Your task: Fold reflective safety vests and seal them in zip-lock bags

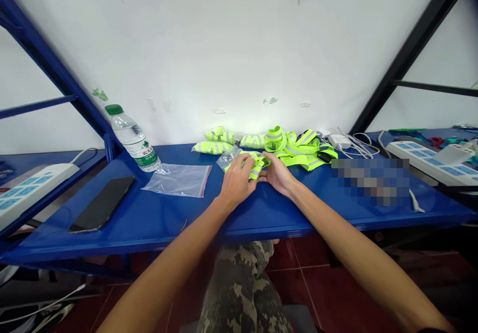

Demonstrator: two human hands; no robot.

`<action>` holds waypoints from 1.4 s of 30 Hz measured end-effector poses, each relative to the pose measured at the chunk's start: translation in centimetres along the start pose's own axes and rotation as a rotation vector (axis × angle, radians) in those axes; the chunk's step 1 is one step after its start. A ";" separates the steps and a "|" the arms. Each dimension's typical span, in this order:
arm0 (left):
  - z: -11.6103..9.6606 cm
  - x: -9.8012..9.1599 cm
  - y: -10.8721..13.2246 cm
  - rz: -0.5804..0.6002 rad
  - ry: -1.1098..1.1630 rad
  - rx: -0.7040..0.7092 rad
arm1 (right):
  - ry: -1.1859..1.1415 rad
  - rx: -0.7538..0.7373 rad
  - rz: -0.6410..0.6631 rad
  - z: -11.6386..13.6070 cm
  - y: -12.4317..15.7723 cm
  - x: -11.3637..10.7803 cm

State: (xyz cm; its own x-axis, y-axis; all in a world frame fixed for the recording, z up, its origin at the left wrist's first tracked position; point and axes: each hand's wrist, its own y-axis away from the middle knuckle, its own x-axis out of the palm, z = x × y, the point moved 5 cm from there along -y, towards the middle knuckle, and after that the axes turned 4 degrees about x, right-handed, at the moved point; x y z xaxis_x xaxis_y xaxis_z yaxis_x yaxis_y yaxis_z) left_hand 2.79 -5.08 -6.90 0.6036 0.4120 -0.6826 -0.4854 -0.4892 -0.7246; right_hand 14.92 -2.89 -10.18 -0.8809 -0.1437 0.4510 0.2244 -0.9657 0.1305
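My left hand and my right hand meet near the middle of the blue table, both closed around a folded fluorescent yellow reflective strap with grey stripes. The fingers hide part of the strap. Just behind my left hand lies a clear plastic bag. A loose heap of the same yellow straps, with a black buckle in it, is beyond my right hand. Several bagged bundles of yellow strap rest against the wall. To the left, a transparent zip bag lies flat.
At the left stand a water bottle with a green cap and a black phone. A white charger with coiled cable sits at the back right. Power strips lie beyond the metal frame posts. A blurred patch covers something on the right.
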 end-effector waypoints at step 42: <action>1.5 0.1 0.4 0.047 0.094 -0.063 | 0.281 -0.278 -0.158 1.3 0.2 -1.7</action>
State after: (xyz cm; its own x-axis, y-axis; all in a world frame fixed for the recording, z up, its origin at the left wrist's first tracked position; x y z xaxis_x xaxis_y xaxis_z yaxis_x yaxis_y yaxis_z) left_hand 1.69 -4.12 -7.39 0.6391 0.3151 -0.7016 -0.4756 -0.5550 -0.6825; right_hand 17.01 -2.57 -9.74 -0.9833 -0.0059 0.1818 -0.0092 -0.9966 -0.0818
